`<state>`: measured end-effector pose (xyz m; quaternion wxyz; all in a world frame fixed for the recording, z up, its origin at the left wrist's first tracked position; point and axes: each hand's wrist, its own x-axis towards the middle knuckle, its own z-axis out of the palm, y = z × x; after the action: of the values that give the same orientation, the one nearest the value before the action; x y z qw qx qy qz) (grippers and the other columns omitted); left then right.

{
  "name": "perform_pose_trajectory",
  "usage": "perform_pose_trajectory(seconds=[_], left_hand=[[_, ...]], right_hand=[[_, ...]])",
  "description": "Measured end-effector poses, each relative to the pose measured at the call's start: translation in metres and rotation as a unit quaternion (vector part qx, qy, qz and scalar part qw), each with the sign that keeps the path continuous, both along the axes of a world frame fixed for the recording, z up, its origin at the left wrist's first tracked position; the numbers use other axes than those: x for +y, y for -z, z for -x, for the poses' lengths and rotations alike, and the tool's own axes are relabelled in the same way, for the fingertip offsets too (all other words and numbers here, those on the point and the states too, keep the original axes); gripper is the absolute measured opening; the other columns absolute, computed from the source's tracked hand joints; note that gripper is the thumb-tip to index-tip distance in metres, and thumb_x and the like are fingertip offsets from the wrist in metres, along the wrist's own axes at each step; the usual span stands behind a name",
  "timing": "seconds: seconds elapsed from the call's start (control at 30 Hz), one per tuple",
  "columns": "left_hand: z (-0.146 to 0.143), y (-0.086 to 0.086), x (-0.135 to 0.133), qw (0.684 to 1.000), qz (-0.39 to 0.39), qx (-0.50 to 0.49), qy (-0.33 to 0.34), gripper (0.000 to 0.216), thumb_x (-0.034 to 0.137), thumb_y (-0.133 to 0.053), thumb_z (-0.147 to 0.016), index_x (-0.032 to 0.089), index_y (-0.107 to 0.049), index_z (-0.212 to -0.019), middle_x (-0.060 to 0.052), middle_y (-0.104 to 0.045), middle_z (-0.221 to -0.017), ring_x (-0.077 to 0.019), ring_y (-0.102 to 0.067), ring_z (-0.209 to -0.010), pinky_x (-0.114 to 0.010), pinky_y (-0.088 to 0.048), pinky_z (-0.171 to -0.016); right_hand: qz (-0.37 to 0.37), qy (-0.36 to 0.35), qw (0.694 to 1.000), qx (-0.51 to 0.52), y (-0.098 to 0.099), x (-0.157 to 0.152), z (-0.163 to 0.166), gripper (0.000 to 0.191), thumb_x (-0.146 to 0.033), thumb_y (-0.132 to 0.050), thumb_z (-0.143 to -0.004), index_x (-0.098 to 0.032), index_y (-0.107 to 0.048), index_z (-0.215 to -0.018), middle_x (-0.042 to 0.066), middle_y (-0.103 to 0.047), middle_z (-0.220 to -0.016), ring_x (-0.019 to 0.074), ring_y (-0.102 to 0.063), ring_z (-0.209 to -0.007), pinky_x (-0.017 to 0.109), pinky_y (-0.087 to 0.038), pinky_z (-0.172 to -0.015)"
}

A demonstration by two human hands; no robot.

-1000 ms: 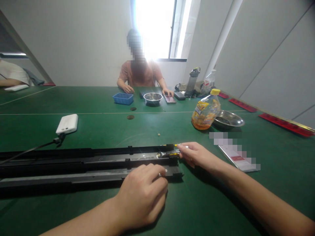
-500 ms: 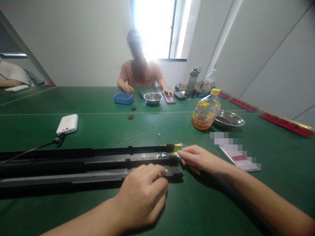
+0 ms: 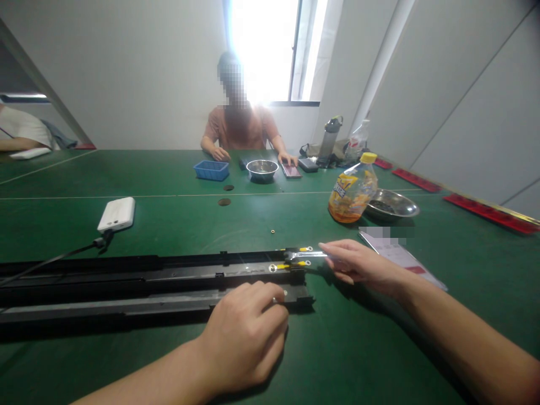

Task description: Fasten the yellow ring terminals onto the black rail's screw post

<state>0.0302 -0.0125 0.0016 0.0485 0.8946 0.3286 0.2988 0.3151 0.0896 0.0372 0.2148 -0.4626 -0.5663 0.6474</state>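
A long black rail assembly [image 3: 147,278] lies across the green table [image 3: 253,219] in front of me. My left hand [image 3: 247,332] is closed and rests on its near edge by the right end, fingers curled over the rail. My right hand [image 3: 358,264] pinches a thin silvery tool [image 3: 306,255] whose tip lies at the rail's right end, beside small yellow-sleeved ring terminals [image 3: 301,262]. A tiny washer [image 3: 272,230] lies on the table just beyond the rail.
A white power bank [image 3: 117,214] with a cable sits at left. An orange drink bottle [image 3: 353,190], a steel bowl [image 3: 392,205] and a paper card [image 3: 400,259] are at right. Across the table sits a person [image 3: 238,126] with a blue tray [image 3: 211,169] and a bowl [image 3: 262,167].
My right hand has drawn back to the right and slightly up, pulling the silvery tool out along the rail's end. The left hand has stayed put.
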Motion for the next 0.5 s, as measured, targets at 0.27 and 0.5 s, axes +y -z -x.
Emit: perform_pose_trajectory(seconds=[0.27,0.5], left_hand=[[0.000,0.000,0.001,1.000,-0.008,0.002,-0.005,0.012,0.018,-0.058,-0.096,0.018,-0.069,-0.102,-0.010,-0.070,-0.112,-0.0243,-0.065,-0.092,-0.040,-0.057,-0.077],[0.000,-0.001,0.001,1.000,-0.005,0.006,-0.004,0.012,0.018,-0.058,-0.096,0.018,-0.068,-0.102,-0.010,-0.070,-0.113,-0.0243,-0.065,-0.092,-0.040,-0.056,-0.077]], right_hand=[[-0.074,0.024,0.997,-0.023,0.003,-0.001,0.012,0.065,-0.082,-0.066,-0.087,-0.021,-0.053,-0.068,-0.007,-0.044,-0.055,0.0086,-0.033,-0.047,0.026,-0.018,-0.048],[-0.124,0.099,0.984,-0.081,0.013,0.003,0.028,0.067,-0.084,-0.061,-0.088,-0.022,-0.052,-0.064,-0.007,-0.041,-0.049,0.0094,-0.033,-0.044,0.027,-0.020,-0.048]])
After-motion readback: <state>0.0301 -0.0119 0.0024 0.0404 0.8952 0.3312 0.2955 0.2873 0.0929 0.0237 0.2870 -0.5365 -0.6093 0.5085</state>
